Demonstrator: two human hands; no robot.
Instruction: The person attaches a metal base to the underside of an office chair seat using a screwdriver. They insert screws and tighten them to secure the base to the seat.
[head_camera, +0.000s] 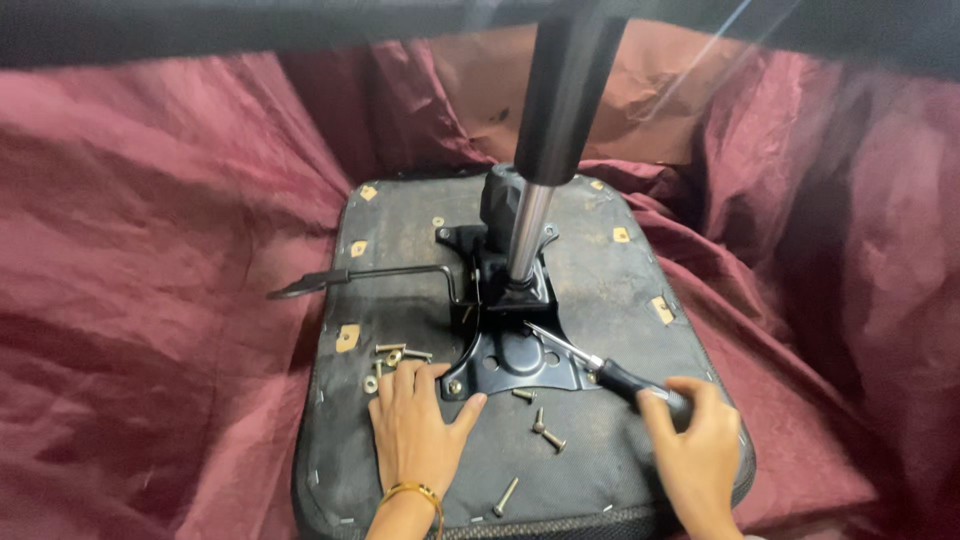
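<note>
Right fingers (672, 392) wrapped tight around the black handle of a screwdriver (600, 368), and the right hand (695, 450) sits at the plate's lower right, just off its corner. The shaft runs up and left from that grip, tip resting on the metal plate (510, 362) close to the foot of the column (530, 235). Whether the tip is seated in a screw head, I cannot tell.

Over to the left hand (415, 425): fingers spread flat, holding nothing, palm pressed on the seat (600, 290) right at the plate's lower left corner. The thumb reaches out toward the plate's edge, touching or nearly so. A gold bangle (415, 492) rides the wrist.

Loose bolts (545, 430) lie scattered just below the plate, between the two hands, with one more (506, 496) farther down near the seat's front edge. Another small cluster of bolts and washers (390, 355) sits just left of the plate, right at the left fingertips.

The plate itself is bolted black steel, sitting in the middle of the upturned seat, with the shiny column rising straight out of it toward the camera. A bent lever (350, 275) sticks out from the plate's left side, past the seat's edge.

All around the seat, a rumpled maroon cloth (150, 250), and behind the column a patch of brown paper (640, 100).
</note>
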